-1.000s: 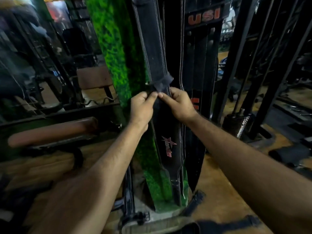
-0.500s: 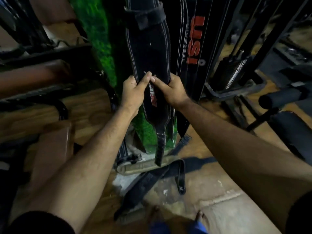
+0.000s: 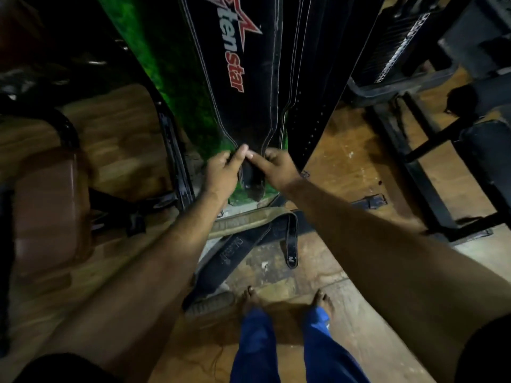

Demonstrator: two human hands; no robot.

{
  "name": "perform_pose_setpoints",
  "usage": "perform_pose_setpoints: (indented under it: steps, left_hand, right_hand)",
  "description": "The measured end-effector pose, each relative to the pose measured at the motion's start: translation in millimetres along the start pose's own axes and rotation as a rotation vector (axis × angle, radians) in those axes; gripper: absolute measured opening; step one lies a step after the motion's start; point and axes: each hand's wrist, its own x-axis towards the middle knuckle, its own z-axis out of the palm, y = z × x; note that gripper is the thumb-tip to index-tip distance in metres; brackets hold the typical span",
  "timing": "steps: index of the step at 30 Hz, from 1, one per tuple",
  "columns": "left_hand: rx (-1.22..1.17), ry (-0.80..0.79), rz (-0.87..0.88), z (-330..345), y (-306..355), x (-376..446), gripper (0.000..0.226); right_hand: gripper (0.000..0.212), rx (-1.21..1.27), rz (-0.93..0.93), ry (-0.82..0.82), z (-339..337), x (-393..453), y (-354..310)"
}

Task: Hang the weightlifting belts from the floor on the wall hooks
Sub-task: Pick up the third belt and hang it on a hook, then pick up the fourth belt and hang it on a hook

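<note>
A black belt with a red star logo [image 3: 243, 78] hangs down against the green wall panel [image 3: 179, 78]. My left hand [image 3: 221, 172] and my right hand [image 3: 276, 170] pinch its narrow lower end between them, thumbs on the front. A second black belt [image 3: 312, 87] hangs just to its right. On the floor below lie a tan belt [image 3: 249, 221] and a black belt [image 3: 224, 261] with its strap end folded over. The hooks are out of view.
A brown padded bench [image 3: 47, 205] with a black frame stands at the left. A black machine base and rails [image 3: 420, 172] fill the right. My bare feet [image 3: 284, 302] stand on the wooden floor right behind the floor belts.
Both hands have slid down the hanging belt from its middle to its narrow lower end, and my view has tilted down toward the floor.
</note>
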Motion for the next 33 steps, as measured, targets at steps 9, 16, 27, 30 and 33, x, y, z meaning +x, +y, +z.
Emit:
perform_pose_setpoints:
  steps: [9, 16, 27, 30, 33]
  left_hand:
    - [0.097, -0.044, -0.171, 37, -112, -46, 0.031]
    - [0.216, -0.269, -0.535, 65, -178, -70, 0.024]
    - [0.294, -0.430, -0.533, 134, -289, -38, 0.019]
    - [0.302, -0.406, -0.551, 157, -346, -7, 0.018]
    - [0.305, -0.323, -0.567, 181, -409, 36, 0.016]
  right_hand:
    - [0.023, -0.021, 0.285, 0.129, 8, -39, 110]
    - [0.022, 0.243, 0.507, 0.378, -5, -76, 183]
    - [0.011, 0.083, 0.742, 0.194, -39, -44, 306]
    - [0.012, -0.095, 0.681, 0.112, -37, -4, 368]
    - [0.022, -0.389, 0.614, 0.039, -34, 39, 427]
